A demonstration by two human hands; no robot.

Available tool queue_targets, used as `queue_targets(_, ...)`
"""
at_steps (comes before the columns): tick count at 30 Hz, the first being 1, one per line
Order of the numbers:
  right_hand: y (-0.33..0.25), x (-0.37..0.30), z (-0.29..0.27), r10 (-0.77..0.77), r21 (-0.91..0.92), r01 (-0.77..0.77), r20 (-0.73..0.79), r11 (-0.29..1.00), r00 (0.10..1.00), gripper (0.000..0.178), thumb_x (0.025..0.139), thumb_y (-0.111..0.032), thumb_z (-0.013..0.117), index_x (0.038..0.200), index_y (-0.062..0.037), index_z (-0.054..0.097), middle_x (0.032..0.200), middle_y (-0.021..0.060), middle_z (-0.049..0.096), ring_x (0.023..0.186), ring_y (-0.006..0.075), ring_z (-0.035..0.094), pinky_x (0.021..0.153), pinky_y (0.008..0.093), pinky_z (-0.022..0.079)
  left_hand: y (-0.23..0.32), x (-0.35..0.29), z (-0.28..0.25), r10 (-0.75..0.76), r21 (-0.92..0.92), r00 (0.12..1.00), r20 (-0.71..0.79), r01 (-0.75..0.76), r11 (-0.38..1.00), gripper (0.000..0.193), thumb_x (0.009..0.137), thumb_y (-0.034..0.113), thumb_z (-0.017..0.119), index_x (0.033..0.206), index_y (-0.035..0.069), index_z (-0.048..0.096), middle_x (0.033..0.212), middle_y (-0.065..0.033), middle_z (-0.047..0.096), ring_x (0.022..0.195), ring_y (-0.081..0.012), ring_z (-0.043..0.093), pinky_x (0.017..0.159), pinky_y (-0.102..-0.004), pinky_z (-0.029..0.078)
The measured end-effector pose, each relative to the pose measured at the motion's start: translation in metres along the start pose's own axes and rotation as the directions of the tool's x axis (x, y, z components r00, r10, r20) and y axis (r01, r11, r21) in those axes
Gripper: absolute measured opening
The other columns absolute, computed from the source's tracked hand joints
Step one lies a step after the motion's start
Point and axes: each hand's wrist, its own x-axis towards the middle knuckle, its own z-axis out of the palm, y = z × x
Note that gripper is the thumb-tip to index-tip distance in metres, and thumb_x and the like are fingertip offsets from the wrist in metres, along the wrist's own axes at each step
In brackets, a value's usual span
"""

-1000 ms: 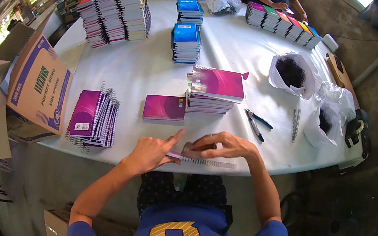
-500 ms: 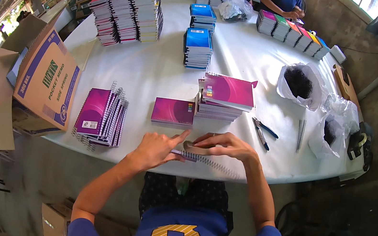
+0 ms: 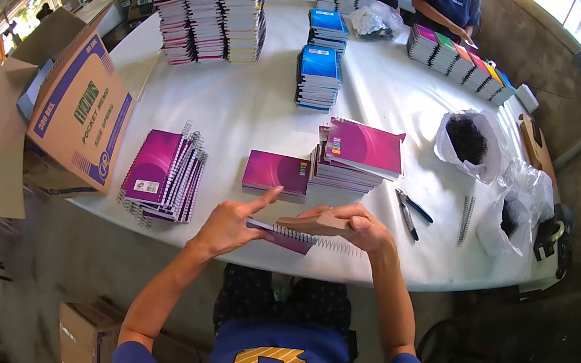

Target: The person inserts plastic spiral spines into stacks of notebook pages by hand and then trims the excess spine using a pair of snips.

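Note:
Near the front edge of the table, my left hand grips a small purple notebook by its left end, index finger pointing outward. A wire coil runs along the notebook's edge, and its loose end sticks out to the right. My right hand is closed on a flat brown block, held just above the coil; whether they touch, I cannot tell. Beyond my hands lies a purple notebook or pad, beside a stack of purple notebooks.
Coiled purple notebooks pile up at left, near an open carton. Pliers, a loose coil and plastic bags of black pieces lie right. Blue notebooks stand farther back. A person works across the table.
My right hand has raised the brown block and tilted it above the coil. The notebook in my left hand has turned, showing more of its purple cover. The whole view has shifted slightly.

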Motion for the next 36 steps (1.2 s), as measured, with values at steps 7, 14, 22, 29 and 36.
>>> queue_targets(7,0.016,0.014,0.006,-0.308,0.534,0.261,-0.001,0.804,0.951,0.053,0.087,-0.043,0.068,0.118,-0.0004,0.069,0.126,0.0161,0.063,0.117,0.0258,0.057,0.102,0.0383,0.042,-0.007,-0.014,0.019,-0.03,-0.39,0.985,-0.171,-0.04,0.92,0.103,0.066,0.005,0.086,0.152,0.022,0.033,0.128,-0.0178,0.063,0.117,-0.0229,0.063,0.093,-0.0355,0.055)
queue_targets(14,0.002,0.026,0.01,-0.216,0.283,0.189,0.064,0.94,0.974,0.051,0.089,-0.042,0.067,0.119,0.0,0.069,0.123,0.0128,0.065,0.113,0.0225,0.059,0.1,0.0348,0.043,-0.014,-0.019,0.033,-0.034,-0.405,0.964,-0.265,-0.079,0.911,0.108,0.063,0.0,0.086,0.153,0.021,0.03,0.132,-0.018,0.06,0.117,-0.0231,0.062,0.097,-0.0368,0.054)
queue_targets(22,-0.013,0.037,0.023,0.048,-0.133,-0.052,-0.034,0.99,0.998,0.048,0.091,-0.04,0.065,0.118,-0.0001,0.068,0.117,0.0147,0.067,0.109,0.0239,0.06,0.096,0.035,0.044,-0.014,-0.02,0.031,-0.104,-0.554,0.957,-0.27,-0.065,0.83,0.107,0.066,0.002,0.086,0.154,0.017,0.028,0.142,-0.0166,0.052,0.121,-0.0261,0.059,0.099,-0.0384,0.052)
queue_targets(29,-0.001,-0.027,0.002,0.054,-0.213,-0.142,-0.372,0.967,0.927,0.047,0.085,-0.038,0.073,0.117,-0.0044,0.07,0.13,0.0182,0.059,0.114,0.0297,0.058,0.097,0.0388,0.046,-0.023,-0.026,0.022,0.026,-0.609,0.997,-0.068,-0.062,0.791,0.059,0.087,0.031,0.073,0.136,0.002,0.055,0.133,-0.0152,0.06,0.121,-0.0244,0.059,0.106,-0.0348,0.044)
queue_targets(36,0.039,-0.076,0.002,-0.225,-0.72,-0.175,-0.423,0.672,0.878,0.056,0.076,-0.032,0.081,0.128,-0.0189,0.064,0.143,0.0166,0.047,0.135,0.0368,0.04,0.111,0.0459,0.034,-0.014,-0.018,0.028,0.031,-0.711,0.966,-0.257,-0.21,0.671,0.054,0.09,0.029,0.068,0.135,0.002,0.055,0.135,-0.0132,0.059,0.121,-0.026,0.059,0.104,-0.0348,0.045)
